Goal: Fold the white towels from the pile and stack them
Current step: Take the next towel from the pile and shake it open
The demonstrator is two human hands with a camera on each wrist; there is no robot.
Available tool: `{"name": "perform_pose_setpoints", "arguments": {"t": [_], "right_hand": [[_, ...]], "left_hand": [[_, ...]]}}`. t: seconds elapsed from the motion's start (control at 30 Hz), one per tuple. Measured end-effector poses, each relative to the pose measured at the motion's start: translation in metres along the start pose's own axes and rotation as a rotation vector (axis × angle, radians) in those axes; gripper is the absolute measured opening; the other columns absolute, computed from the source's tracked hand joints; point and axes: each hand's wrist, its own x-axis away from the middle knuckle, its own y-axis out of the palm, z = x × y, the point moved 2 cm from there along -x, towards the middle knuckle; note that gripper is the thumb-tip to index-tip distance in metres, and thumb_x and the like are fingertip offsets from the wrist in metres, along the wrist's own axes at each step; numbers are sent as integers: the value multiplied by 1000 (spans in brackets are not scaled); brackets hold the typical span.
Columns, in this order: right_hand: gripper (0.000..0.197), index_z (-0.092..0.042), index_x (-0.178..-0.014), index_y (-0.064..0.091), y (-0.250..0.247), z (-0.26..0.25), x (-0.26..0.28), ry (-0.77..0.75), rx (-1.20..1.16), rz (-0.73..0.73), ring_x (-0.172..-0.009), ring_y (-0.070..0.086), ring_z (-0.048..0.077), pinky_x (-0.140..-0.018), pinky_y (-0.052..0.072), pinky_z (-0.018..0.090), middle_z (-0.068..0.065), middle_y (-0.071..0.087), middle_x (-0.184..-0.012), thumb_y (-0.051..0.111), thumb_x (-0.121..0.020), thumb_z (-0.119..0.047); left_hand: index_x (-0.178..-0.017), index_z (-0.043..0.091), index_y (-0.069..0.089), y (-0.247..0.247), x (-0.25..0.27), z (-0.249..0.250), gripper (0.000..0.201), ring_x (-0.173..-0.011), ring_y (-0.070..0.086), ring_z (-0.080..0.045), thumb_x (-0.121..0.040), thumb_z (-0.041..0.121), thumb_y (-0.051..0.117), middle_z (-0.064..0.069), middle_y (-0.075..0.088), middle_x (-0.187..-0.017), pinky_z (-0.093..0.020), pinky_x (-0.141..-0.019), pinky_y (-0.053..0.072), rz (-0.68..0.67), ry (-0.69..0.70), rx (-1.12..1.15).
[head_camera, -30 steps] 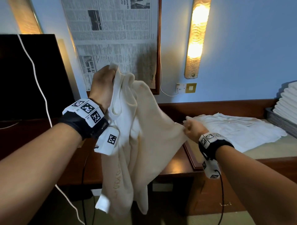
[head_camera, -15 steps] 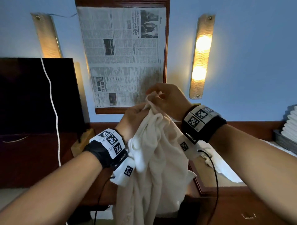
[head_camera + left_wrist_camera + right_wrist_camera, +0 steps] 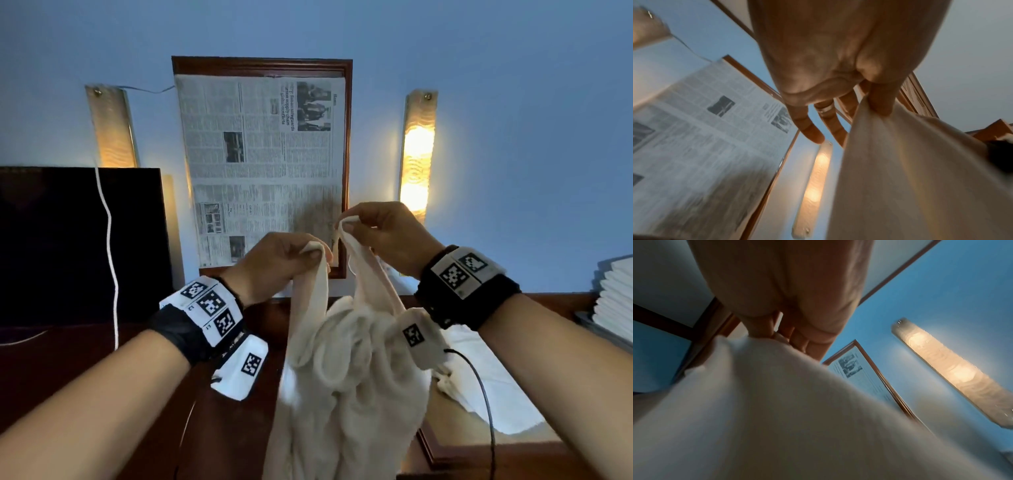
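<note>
A white towel (image 3: 346, 387) hangs bunched in the air before me, above the desk's edge. My left hand (image 3: 284, 260) pinches one upper corner of it between thumb and forefinger; in the left wrist view the other fingers (image 3: 809, 129) point away from the cloth (image 3: 910, 178). My right hand (image 3: 380, 233) pinches the other corner a little higher and to the right. The right wrist view shows the towel (image 3: 777, 410) filling the lower frame under the pinching fingers (image 3: 764, 329). A stack of folded white towels (image 3: 613, 301) sits at the far right.
Another white towel (image 3: 493, 394) lies spread on the wooden desk (image 3: 78, 370) at the right. A dark TV screen (image 3: 68, 246) stands at the left with a white cable (image 3: 109, 240) across it. A framed newspaper (image 3: 263, 164) and two wall lamps (image 3: 416, 154) hang behind.
My right hand came up from the towel's lower edge to the top. Both hands now pinch separate corners and have moved slightly apart. The view has tilted upward.
</note>
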Motion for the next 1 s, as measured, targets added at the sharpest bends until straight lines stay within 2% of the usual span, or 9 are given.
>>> {"name": "perform_pose_setpoints", "arguments": {"t": [0.07, 0.27, 0.4, 0.53, 0.63, 0.73, 0.83, 0.9, 1.0], "right_hand": [[6, -11, -92, 73, -7, -13, -3, -16, 9, -36, -73, 62, -1, -68, 49, 14, -11, 69, -78, 67, -92, -10], [6, -10, -88, 77, -17, -49, -22, -82, -22, -45, -75, 68, 7, -72, 55, 22, -5, 75, -80, 77, -84, -15], [11, -12, -97, 78, -10, -63, -31, -172, -5, -86, -88, 72, 12, -86, 58, 34, -3, 77, -94, 70, -90, -15], [15, -9, -102, 77, -7, -69, -35, -203, -39, -82, -96, 71, 14, -90, 56, 34, -2, 76, -100, 66, -94, -15], [12, -11, -99, 78, -5, -71, -37, -189, -81, -89, -91, 71, 11, -82, 56, 27, -3, 77, -95, 70, -91, -14], [9, -15, -95, 77, -4, -71, -36, -156, -139, -101, -82, 68, 4, -70, 51, 18, -8, 76, -88, 71, -89, -14], [12, -19, -100, 76, 0, -70, -34, -109, -214, -177, -87, 69, 13, -71, 57, 33, -6, 75, -94, 68, -90, -20], [18, -20, -106, 73, 7, -65, -32, -83, -266, -269, -92, 68, 19, -79, 58, 42, -2, 73, -99, 64, -92, -28], [17, -18, -97, 66, 15, -52, -29, -21, -392, -303, -90, 65, 20, -79, 55, 41, -1, 67, -94, 64, -91, -33]], "left_hand": [[-84, 18, 75, -18, -5, 12, 30, -81, 62, 1, -97, 0, 56, 15, 71, -81, -15, -74, 50, 71, 17, 22], [-90, 12, 72, -47, -20, 33, 19, -80, 63, 6, -95, -1, 59, 17, 73, -81, -11, -77, 46, 221, 148, -32], [-91, 7, 73, -48, -20, 31, 9, -84, 67, -5, -85, 11, 67, 5, 74, -85, -19, -82, 52, 249, 150, 49], [-94, 3, 74, -47, -20, 33, 24, -88, 65, -15, -80, 20, 69, -6, 72, -91, -28, -85, 54, 255, 147, 126], [-83, 18, 79, -46, -20, 35, 12, -81, 67, -13, -82, 17, 67, 0, 73, -85, -27, -78, 54, 216, 144, 176], [-76, 18, 78, -44, -20, 36, 13, -75, 66, -15, -84, 11, 71, -1, 71, -79, -31, -75, 54, 173, 141, 209], [-69, 22, 74, -45, -23, 34, 15, -71, 62, -16, -80, 11, 72, 1, 68, -73, -34, -74, 52, 210, 98, 245], [-67, 22, 67, -45, -25, 31, 16, -75, 58, -27, -78, 13, 75, -3, 65, -74, -41, -74, 49, 253, 72, 269], [-71, 11, 60, -40, -23, 25, 22, -80, 53, -33, -73, 21, 79, -18, 57, -81, -36, -68, 51, 277, 2, 288]]}}
